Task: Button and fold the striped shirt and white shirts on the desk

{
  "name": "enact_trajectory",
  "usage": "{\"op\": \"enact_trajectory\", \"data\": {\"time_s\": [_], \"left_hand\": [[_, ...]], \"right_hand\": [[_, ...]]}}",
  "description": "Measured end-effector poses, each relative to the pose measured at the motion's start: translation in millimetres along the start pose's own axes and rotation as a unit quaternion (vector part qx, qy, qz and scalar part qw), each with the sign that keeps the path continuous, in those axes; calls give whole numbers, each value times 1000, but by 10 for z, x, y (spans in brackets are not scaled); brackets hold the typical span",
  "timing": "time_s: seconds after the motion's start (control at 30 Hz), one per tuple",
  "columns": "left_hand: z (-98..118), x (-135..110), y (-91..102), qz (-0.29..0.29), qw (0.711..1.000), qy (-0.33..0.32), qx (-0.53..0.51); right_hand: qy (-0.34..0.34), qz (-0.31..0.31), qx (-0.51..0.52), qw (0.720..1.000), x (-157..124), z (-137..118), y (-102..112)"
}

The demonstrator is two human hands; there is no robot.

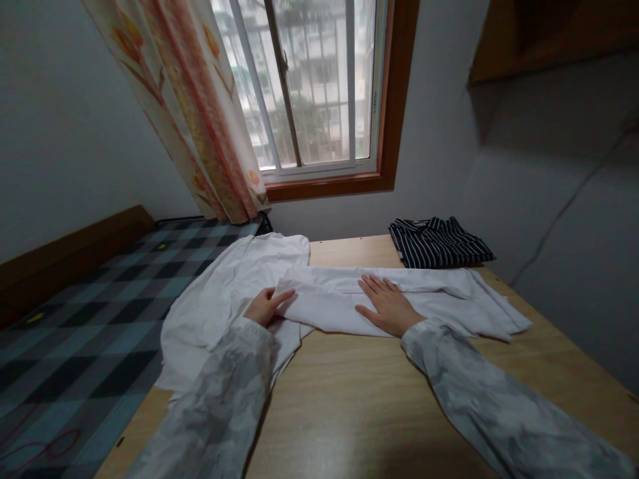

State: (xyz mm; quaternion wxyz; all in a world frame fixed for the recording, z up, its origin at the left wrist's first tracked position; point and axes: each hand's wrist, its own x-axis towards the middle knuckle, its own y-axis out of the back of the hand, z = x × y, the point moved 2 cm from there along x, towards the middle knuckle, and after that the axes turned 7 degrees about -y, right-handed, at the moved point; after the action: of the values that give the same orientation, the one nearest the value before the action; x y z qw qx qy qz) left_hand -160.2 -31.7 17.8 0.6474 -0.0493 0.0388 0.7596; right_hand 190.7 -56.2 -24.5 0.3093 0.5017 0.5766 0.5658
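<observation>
A white garment (234, 286) lies spread over the far left part of a wooden table (359, 406), partly folded, with a folded band running to the right. My left hand (267, 306) pinches the garment's folded edge between thumb and fingers near the middle. Flat on the folded band lies my right hand (387, 306), fingers stretched out and pressing the cloth down. Both arms wear pale patterned sleeves.
A folded dark striped garment (439, 243) sits at the table's far right corner. A bed with a checked blue cover (90, 332) adjoins the table on the left. A window (309, 86) with a patterned curtain (194, 113) is behind.
</observation>
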Motion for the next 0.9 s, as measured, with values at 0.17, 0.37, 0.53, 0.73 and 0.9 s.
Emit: {"op": "enact_trajectory", "data": {"time_s": [0.17,0.37,0.53,0.73,0.9], "left_hand": [[8,-154,15,-78,994,47,58],[299,-347,-225,-32,991,-8,-128],[403,-548,-406,-3,927,20,-375],[331,-720,-431,114,937,63,-323],[246,-911,-520,83,940,129,-305]], "right_hand": [[-2,8,6,1000,4,10,-38],[-7,2,9,1000,-5,-6,-11],[-12,3,15,1000,-9,-15,7],[-11,3,17,1000,-11,-18,1],[-12,5,18,1000,-13,-13,-3]]}}
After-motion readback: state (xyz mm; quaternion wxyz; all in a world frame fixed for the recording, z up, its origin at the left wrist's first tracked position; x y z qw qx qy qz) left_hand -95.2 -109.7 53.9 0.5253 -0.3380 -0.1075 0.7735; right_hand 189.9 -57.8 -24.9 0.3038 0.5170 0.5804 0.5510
